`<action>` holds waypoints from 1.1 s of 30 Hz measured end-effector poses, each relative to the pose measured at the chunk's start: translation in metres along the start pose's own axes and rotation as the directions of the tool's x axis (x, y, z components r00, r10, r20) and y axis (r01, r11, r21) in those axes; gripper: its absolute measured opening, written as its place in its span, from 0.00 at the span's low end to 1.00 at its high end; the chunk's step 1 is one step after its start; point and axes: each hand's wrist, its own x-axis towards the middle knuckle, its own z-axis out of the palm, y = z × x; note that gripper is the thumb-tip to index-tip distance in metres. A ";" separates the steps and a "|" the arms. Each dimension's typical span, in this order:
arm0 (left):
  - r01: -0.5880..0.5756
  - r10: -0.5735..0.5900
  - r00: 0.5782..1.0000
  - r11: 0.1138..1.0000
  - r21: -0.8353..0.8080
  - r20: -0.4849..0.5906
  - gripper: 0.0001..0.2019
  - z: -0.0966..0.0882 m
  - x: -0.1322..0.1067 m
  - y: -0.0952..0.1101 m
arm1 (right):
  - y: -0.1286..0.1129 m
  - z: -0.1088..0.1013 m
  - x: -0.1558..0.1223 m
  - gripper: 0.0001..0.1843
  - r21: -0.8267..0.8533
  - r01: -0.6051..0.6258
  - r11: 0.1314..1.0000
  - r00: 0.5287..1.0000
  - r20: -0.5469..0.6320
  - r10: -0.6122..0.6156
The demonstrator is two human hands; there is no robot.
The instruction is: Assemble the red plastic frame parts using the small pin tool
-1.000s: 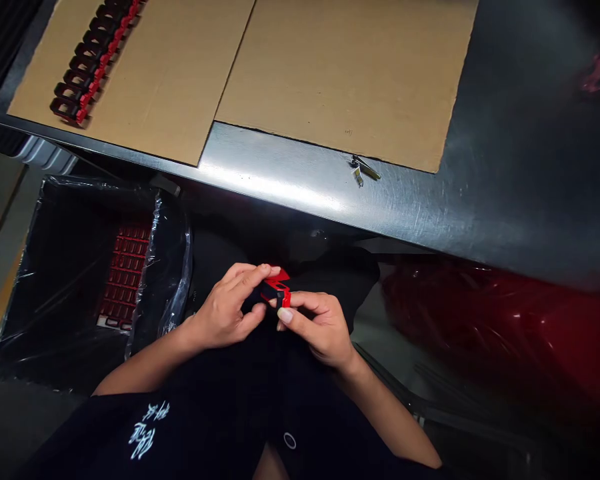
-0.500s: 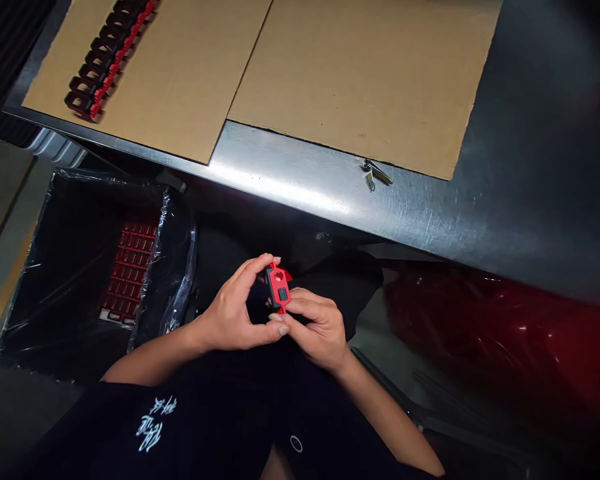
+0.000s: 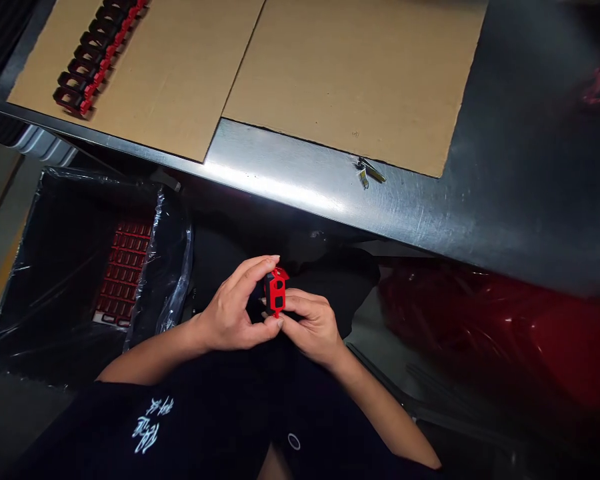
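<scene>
Between my two hands, in front of my body, is a small red-and-black plastic part (image 3: 277,293) with two openings in its red face. My left hand (image 3: 237,303) grips it at its upper and lower ends, thumb below and fingers above. The thumb and fingers of my right hand (image 3: 313,323) pinch its lower right side. Parts of its black back are hidden behind my left fingers. Similar red-and-black parts (image 3: 87,70) stand in a slanting row on the cardboard (image 3: 175,73) at the upper left.
A metal table (image 3: 290,167) runs across ahead, with a second cardboard sheet (image 3: 360,73) on it. A nail clipper-like metal tool (image 3: 373,170) lies near its edge. At left, a plastic-lined bin (image 3: 60,267) holds rows of red-and-black parts. Red plastic-wrapped material (image 3: 505,333) lies at right.
The red-and-black part has been turned slightly in my hands, so its red face shows at another angle. Both hands keep hold of it. The whole view has shifted a little.
</scene>
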 end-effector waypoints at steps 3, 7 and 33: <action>0.016 -0.016 1.000 1.000 0.001 0.020 0.43 -0.001 -0.001 0.001 | -0.003 -0.001 0.000 0.09 0.014 -0.009 1.000 1.000 0.023 0.009; 0.035 -0.034 0.998 0.999 -0.010 0.044 0.42 -0.002 -0.001 0.003 | -0.007 -0.004 0.002 0.13 0.037 -0.063 0.997 0.996 0.061 0.060; 0.146 -0.121 0.981 0.976 -0.164 0.155 0.42 -0.002 -0.003 -0.001 | -0.012 -0.008 0.005 0.05 0.347 -0.358 0.867 0.913 -0.066 0.403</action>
